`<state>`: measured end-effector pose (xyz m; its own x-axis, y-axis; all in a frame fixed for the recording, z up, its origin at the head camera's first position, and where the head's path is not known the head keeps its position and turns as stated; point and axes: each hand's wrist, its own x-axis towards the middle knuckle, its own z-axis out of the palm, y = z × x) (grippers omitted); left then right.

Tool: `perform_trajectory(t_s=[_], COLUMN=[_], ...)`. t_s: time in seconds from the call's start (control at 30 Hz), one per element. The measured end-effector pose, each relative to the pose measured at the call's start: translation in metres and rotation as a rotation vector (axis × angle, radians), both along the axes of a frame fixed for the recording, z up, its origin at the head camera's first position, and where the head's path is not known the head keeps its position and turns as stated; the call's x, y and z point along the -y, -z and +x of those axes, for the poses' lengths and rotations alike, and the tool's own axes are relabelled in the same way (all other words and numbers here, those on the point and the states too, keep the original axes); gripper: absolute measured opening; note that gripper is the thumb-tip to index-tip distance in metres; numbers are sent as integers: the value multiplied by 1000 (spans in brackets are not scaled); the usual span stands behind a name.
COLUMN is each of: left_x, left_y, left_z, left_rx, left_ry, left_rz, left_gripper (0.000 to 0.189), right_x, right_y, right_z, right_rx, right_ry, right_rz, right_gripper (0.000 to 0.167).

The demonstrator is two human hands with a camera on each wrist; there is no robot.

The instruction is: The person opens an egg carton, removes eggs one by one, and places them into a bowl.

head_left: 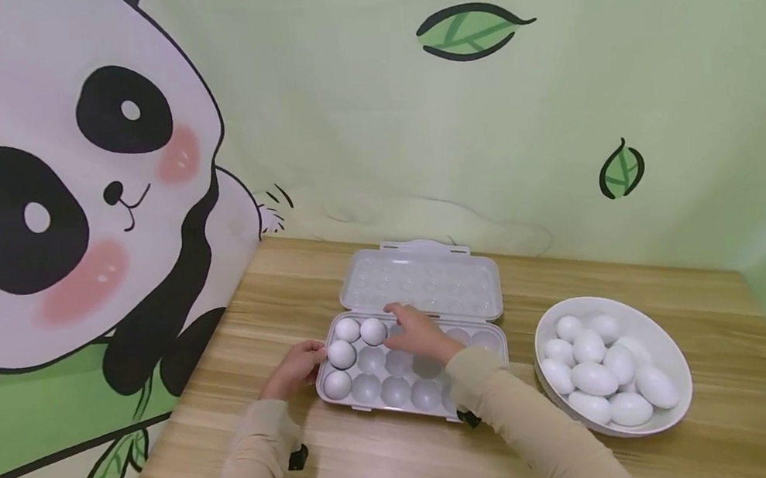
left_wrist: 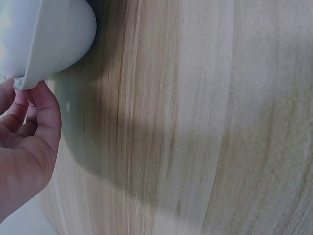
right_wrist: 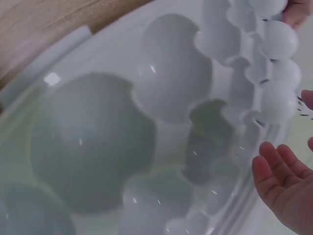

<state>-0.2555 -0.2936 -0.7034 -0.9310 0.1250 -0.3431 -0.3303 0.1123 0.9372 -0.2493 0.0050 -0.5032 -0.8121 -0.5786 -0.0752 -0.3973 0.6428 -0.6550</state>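
Note:
A grey plastic egg carton (head_left: 407, 404) lies on the table with its lid (head_left: 423, 285) folded back toward the wall. Several white eggs (head_left: 341, 354) fill cups at its left end. My left hand (head_left: 301, 366) pinches the left rim between thumb and fingers, as the left wrist view shows of this hand (left_wrist: 29, 147). Over the back row, my right hand (head_left: 421, 334) has its thumb and fingers spread apart, just right of the back-row egg (head_left: 373, 331). In the right wrist view, nothing is between the fingers of this hand (right_wrist: 288, 191).
To the right of the carton stands a white bowl (head_left: 677, 371) heaped with white eggs (head_left: 594, 378). The wooden table (head_left: 275, 281) meets a wall covering (head_left: 356, 117) with a panda and leaves printed on it.

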Motion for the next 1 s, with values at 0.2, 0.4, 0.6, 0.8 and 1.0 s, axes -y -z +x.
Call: perform_trajectory(t_s=[0.2,0.4,0.6,0.8,1.0], left_x=[-11,-8,5,30,23], left_y=[-8,-7,28,88,63], left_z=[3,4,-11,-35,-24], left_rx=[82,41,61,83,56], left_ry=[-61,-31,-55,-39,-38], left_rz=[-75,-31,-50,-5,-39], left_gripper=[33,31,32,45,32], right_x=[10,19,27,35,42], right_y=[13,17,18,13,14], right_z=[2,2,6,11,17], right_rx=[-105,-212,-265,-349,-389], right_ry=[22,-8,-52,-81,-102], right_rz=[128,268,367,336,417], right_gripper=[63,64,63,49,40])
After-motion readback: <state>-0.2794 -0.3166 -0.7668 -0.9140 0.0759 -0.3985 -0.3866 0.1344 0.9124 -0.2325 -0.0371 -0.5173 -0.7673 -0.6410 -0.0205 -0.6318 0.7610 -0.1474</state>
